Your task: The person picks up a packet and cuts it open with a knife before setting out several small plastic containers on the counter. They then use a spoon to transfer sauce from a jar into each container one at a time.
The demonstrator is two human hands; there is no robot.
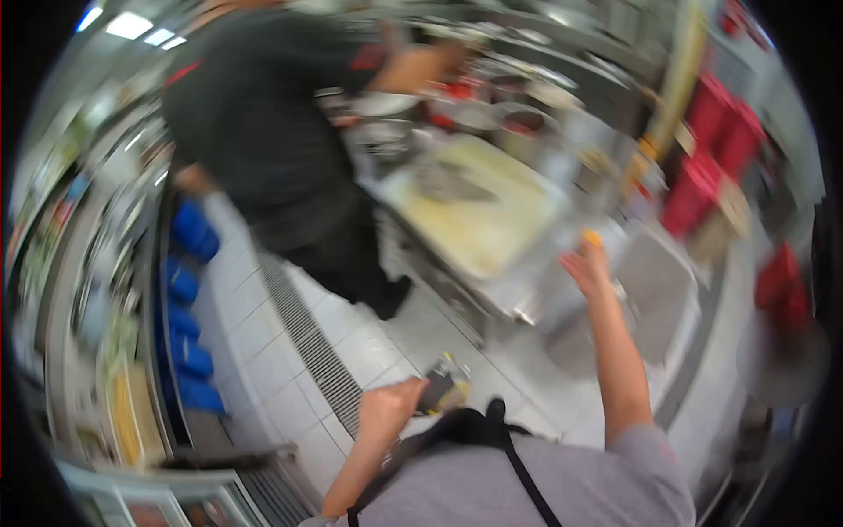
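Note:
My left hand (388,410) is closed, low in front of my body. At its fingers hangs a grey and yellow packet (446,385), see-through at one side and too blurred to name further. My right hand (587,269) is stretched forward over the near side of the steel sink (663,290). A small orange thing (593,238) shows at its fingertips; its kind is smeared by motion, and the grip is only partly visible. Left of that hand lies a large pale yellow board (483,215) on the counter, with a greyish thing (452,180) on it.
A person in dark clothes (272,132) stands at the counter ahead on the left, an arm over pots (522,123). Blue bins (189,290) line the left shelving. A drain grate (307,329) crosses the tiled floor. Red-pink containers (702,176) are at the right.

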